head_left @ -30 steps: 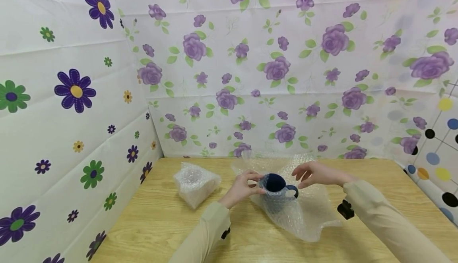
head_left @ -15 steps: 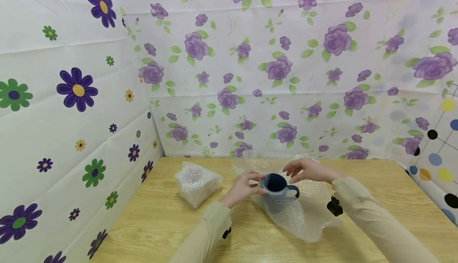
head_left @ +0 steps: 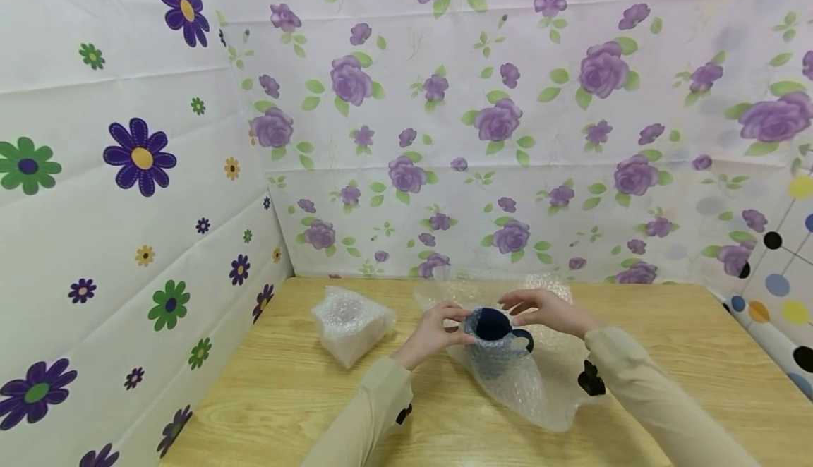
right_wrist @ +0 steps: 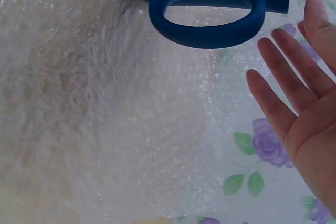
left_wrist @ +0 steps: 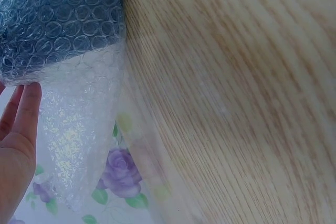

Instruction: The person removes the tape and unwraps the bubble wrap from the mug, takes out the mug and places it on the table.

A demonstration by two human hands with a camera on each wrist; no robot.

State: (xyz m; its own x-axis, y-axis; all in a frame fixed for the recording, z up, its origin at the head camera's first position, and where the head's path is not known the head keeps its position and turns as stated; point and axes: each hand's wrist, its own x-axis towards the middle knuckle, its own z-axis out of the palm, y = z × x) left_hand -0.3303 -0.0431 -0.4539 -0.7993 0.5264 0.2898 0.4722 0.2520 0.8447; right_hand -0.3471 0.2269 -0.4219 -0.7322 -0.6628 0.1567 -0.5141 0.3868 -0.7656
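Observation:
A dark blue mug (head_left: 492, 326) stands on a spread sheet of bubble wrap (head_left: 521, 389), its handle pointing right. One flap of the wrap covers its left and front sides. My left hand (head_left: 433, 336) holds the mug from the left through that flap, thumb in front and fingers behind. In the left wrist view, fingertips of the left hand (left_wrist: 22, 135) press the wrap over the blue side. My right hand (head_left: 547, 310) hovers behind and right of the rim. In the right wrist view, the right hand (right_wrist: 310, 114) has loosely extended fingers, apart from the bare mug handle (right_wrist: 210, 37).
A bundle in bubble wrap (head_left: 351, 326) sits on the wooden table (head_left: 273, 396) to the left; its contents cannot be made out. Flowered cloth (head_left: 406, 121) hangs behind the table's back edge, with more patterned cloth at both sides.
My right hand has moved left to the mug's rim, rising slightly and then dropping a little. The left hand keeps its hold, and the mug stays in place.

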